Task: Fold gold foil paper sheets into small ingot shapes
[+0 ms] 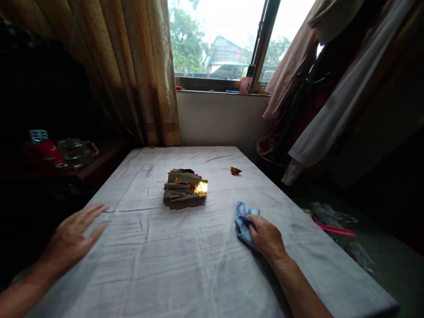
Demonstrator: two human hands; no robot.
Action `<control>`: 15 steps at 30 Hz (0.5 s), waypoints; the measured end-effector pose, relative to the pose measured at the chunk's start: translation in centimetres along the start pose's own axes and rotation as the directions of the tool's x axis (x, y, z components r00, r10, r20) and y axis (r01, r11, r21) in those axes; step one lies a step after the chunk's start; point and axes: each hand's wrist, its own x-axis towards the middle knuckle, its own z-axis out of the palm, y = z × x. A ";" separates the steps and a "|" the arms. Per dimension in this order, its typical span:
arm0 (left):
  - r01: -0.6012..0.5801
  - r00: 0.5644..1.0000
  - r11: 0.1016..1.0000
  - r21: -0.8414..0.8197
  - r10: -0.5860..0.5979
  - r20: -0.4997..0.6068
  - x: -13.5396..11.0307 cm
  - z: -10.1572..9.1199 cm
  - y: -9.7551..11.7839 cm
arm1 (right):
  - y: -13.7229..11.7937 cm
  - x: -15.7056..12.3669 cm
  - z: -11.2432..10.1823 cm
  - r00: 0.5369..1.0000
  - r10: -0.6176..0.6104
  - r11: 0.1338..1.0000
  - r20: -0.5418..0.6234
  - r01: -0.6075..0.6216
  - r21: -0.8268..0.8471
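My right hand (266, 238) rests on the table with its fingers closed over a crumpled light-blue cloth (242, 219). My left hand (74, 236) lies flat at the table's left edge, fingers spread and stretched out, holding nothing. A stack of folded papers with gold foil (184, 188) sits in the middle of the table, beyond both hands. One small folded gold piece (235, 170) lies farther back to the right.
The table is covered with a pale wrinkled sheet (172, 260). A glass jug (75, 151) and a red item stand on a dark side surface at left. Curtains, a window and hanging clothes (334, 101) lie behind; a plastic bag (334, 221) is on the floor at right.
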 end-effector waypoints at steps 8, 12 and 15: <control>-0.018 0.930 0.779 -0.627 0.242 0.275 2.0 7.6 19.4 | -12.7 -1.7 1.8 0.937 -0.349 0.583 0.032 0.190 0.790; 0.200 0.919 0.682 -0.703 0.118 0.376 3.1 5.9 18.4 | -14.7 -1.3 2.6 0.878 -0.462 0.428 0.129 0.093 0.899; 0.344 0.902 0.747 -0.569 -0.096 0.420 3.0 3.3 12.0 | -12.6 0.1 3.4 0.918 -0.373 0.501 0.135 0.077 0.862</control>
